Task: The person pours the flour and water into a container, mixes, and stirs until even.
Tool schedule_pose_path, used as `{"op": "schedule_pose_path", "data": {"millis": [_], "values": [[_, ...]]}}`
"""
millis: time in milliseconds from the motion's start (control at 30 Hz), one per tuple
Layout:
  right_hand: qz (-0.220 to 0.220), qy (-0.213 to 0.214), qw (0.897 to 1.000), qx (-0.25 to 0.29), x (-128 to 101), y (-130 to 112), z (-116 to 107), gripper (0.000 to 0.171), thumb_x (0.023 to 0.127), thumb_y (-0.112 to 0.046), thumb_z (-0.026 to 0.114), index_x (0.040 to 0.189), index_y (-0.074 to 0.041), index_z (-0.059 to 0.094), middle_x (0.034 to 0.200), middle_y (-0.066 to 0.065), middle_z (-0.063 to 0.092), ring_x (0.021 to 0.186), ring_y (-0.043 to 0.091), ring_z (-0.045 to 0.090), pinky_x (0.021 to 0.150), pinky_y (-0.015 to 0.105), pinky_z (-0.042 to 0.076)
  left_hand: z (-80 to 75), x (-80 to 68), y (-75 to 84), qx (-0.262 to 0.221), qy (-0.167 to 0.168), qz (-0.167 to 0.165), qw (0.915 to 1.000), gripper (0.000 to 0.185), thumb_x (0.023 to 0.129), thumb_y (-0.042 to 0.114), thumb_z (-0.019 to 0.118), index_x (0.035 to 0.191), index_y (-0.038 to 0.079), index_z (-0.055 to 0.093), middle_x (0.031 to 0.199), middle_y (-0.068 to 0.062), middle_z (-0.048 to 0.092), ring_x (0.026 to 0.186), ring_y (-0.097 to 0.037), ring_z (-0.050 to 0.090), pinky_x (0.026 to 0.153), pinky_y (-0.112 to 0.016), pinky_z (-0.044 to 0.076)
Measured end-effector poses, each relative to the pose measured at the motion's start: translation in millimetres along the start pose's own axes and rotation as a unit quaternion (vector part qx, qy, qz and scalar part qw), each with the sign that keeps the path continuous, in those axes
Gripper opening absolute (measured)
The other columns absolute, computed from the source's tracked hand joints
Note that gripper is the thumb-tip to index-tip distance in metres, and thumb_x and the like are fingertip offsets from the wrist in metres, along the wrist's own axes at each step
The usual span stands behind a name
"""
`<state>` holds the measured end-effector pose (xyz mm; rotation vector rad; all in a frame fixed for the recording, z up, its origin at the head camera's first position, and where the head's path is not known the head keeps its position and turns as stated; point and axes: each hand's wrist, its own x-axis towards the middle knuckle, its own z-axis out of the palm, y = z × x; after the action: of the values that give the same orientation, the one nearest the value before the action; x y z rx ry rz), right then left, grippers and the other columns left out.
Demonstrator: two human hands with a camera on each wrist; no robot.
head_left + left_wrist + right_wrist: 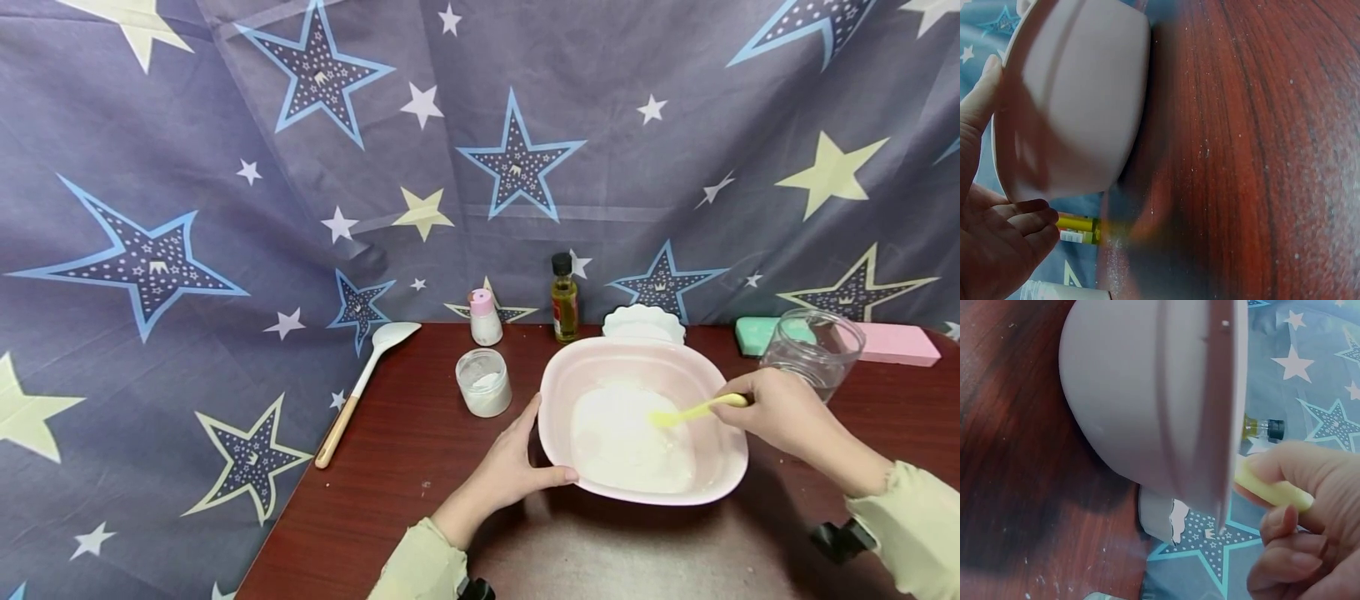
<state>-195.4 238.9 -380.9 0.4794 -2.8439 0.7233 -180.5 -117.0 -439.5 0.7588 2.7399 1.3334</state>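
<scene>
Left hand [510, 467] grips the pink bowl [558, 392] by its near rim, thumb curled on top. Right hand [780, 412] pinches a yellow spatula [693, 411], tip in the white powder [630, 437].

On the dark red wooden worktop [420, 450] stand a small oil bottle [564, 302], a pink-capped white shaker [485, 317], a frosted jar [483, 382], and a clear glass jar [817, 350]; a white wooden-handled spoon [365, 384] lies left.
</scene>
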Motion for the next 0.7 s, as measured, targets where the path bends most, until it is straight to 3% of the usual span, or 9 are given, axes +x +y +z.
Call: {"op": "schedule_pose_path", "data": {"millis": [200, 433, 700], "values": [[-0.028, 0.004, 1.000, 0.007, -4.6, 5.0, -5.5, 0.002, 0.076, -0.017, 0.078, 0.077, -0.016, 0.077, 0.058, -0.017, 0.054, 0.056, 0.002, 0.039, 0.049, 0.024, 0.035, 0.0, 0.0, 0.4, -0.001, -0.001, -0.005, 1.0000, 0.110, 0.072, 0.039, 0.086, 0.155, 0.007, 0.022, 0.157, -0.007, 0.029, 0.140, -0.019, 0.033, 0.111, -0.043, 0.031], [-0.063, -0.007, 0.998, 0.006, -10.0, 5.6, -8.5, 0.012, 0.071, -0.012, 0.080, 0.071, -0.022, 0.075, 0.063, -0.018, 0.058, 0.055, -0.002, 0.039, 0.048, 0.022, 0.036, 0.5, 0.4, -0.7, -0.001, -0.001, -0.008, 1.0000, 0.110, 0.072, 0.040, 0.086, 0.156, 0.008, 0.021, 0.157, -0.006, 0.029, 0.140, -0.019, 0.033, 0.111, -0.043, 0.031], [-0.080, -0.074, 0.994, 0.018, -12.2, 2.5, -12.4, 0.012, 0.072, -0.013, 0.082, 0.072, -0.022, 0.074, 0.060, -0.018, 0.046, 0.057, -0.002, 0.035, 0.048, 0.021, 0.033, 0.5, 0.7, -1.2, -0.001, 0.000, -0.003, 1.0000, 0.111, 0.072, 0.039, 0.086, 0.156, 0.008, 0.021, 0.157, -0.007, 0.029, 0.140, -0.019, 0.033, 0.112, -0.043, 0.031]]}}
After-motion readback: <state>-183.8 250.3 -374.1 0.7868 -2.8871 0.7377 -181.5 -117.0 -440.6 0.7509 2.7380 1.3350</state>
